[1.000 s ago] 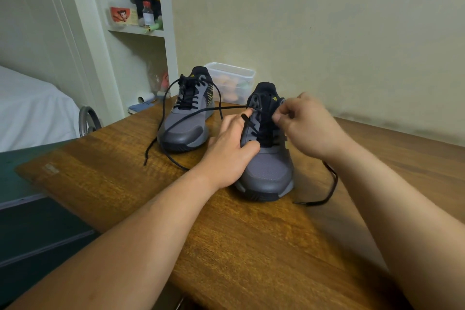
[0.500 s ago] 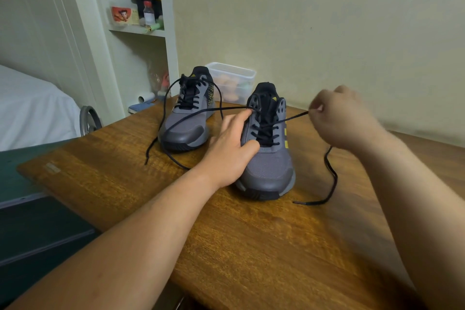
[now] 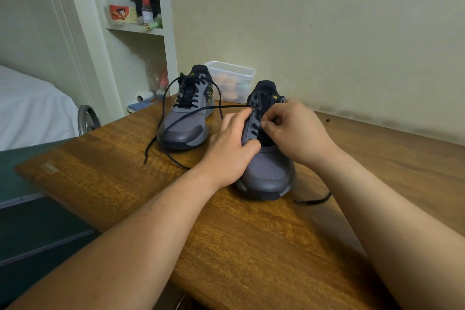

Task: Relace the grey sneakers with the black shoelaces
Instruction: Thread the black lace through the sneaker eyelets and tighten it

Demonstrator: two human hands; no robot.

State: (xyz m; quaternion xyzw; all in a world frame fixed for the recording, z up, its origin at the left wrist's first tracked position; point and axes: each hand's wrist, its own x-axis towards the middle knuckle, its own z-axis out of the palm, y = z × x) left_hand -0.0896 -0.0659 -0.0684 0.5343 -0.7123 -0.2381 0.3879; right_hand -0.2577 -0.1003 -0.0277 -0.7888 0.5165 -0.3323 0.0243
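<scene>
L fingers (image 3: 241,115) straight on grey sneaker (image 3: 266,168); R fingers (image 3: 271,124) in pinch on shoelace (image 3: 201,110).

Background: wooden table (image 3: 251,246) set against a plain cream wall (image 3: 327,33), lidded clear plastic container (image 3: 231,73) at its far edge holding orange and green items, small dark speck (image 3: 327,120) on the tabletop at right. White shelf (image 3: 136,30) at back left holds a white-labelled bottle (image 3: 147,11), an orange-red box (image 3: 119,13) and something yellow and black; lower down sit a small roll (image 3: 144,96) and a blue book (image 3: 138,107). Far left: bed with white sheet (image 3: 30,108), grey metal ring (image 3: 85,118) just off the table corner, dark green surface (image 3: 25,221) below.
</scene>
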